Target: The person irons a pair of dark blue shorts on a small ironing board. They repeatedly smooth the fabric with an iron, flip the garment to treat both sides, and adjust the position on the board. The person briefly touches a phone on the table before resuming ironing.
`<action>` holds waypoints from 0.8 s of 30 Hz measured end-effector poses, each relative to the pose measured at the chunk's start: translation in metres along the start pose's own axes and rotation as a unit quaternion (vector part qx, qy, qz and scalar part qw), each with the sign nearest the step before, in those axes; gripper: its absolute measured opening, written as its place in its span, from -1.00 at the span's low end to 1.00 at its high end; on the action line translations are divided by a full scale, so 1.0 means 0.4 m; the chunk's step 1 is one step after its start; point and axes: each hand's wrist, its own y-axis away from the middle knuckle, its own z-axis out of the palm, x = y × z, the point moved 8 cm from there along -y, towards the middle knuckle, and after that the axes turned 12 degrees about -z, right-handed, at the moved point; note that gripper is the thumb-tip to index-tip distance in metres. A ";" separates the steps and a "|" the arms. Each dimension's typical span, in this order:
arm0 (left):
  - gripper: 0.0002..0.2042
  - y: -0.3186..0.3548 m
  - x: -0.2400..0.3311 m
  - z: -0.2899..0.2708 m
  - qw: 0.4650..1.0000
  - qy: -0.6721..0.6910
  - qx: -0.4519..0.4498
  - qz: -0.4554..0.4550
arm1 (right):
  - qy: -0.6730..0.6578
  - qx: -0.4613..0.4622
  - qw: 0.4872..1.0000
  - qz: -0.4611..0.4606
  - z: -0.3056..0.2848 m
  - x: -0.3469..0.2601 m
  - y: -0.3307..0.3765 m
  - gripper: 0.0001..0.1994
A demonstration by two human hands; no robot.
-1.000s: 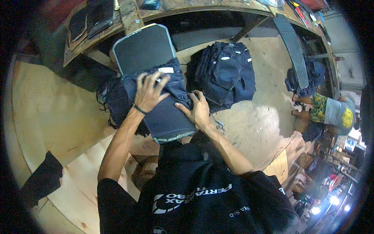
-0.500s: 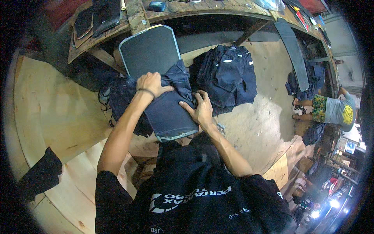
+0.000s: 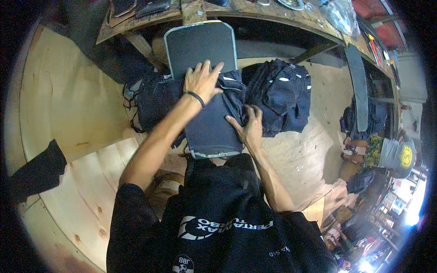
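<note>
A dark navy denim garment (image 3: 211, 125) is drawn over the near part of a flat, dark board (image 3: 200, 45) with a pale rim. Fingers spread, my left hand (image 3: 200, 82) lies on the cloth near the garment's far edge. At the right edge of the garment is my right hand (image 3: 249, 127), its thumb on the cloth and its bent fingers apart from the thumb. Between them the fabric is folded, with a light line near a pocket-like opening. The near end of the board shows below the hem.
A stack of dark denim garments (image 3: 282, 98) lies just right of the board; more dark cloth (image 3: 157, 100) lies left. Beyond runs a worn wooden bench (image 3: 255, 11). A long dark board (image 3: 357, 86) leans at the right, near another person (image 3: 391, 152). A black cloth piece (image 3: 38, 170) lies far left.
My left hand has gone from closed-up fingers on the cloth to spread fingers farther forward. The garment's folded far edge lies flatter. The view has shifted, with the right hand still by the edge.
</note>
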 end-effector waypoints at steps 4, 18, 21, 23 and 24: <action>0.19 0.074 -0.027 -0.017 0.983 0.052 0.161 -0.069 | -0.080 0.016 0.994 -0.066 -0.031 -0.088 0.029 -0.05; 0.44 -0.085 -0.145 0.026 0.966 0.131 0.218 0.047 | -0.153 -0.389 0.809 -0.412 0.209 -0.297 -0.086 -0.07; 0.44 -0.092 -0.151 0.027 0.969 0.134 0.204 0.029 | -0.175 -0.458 0.803 -0.340 0.261 -0.256 -0.038 -0.19; 0.44 -0.097 -0.153 0.034 0.974 0.140 0.179 0.021 | -0.292 -0.518 0.735 -0.325 0.258 -0.263 0.036 -0.32; 0.44 -0.097 -0.155 0.032 0.972 0.150 0.182 0.017 | -0.319 -0.528 0.722 -0.313 0.253 -0.258 0.046 -0.32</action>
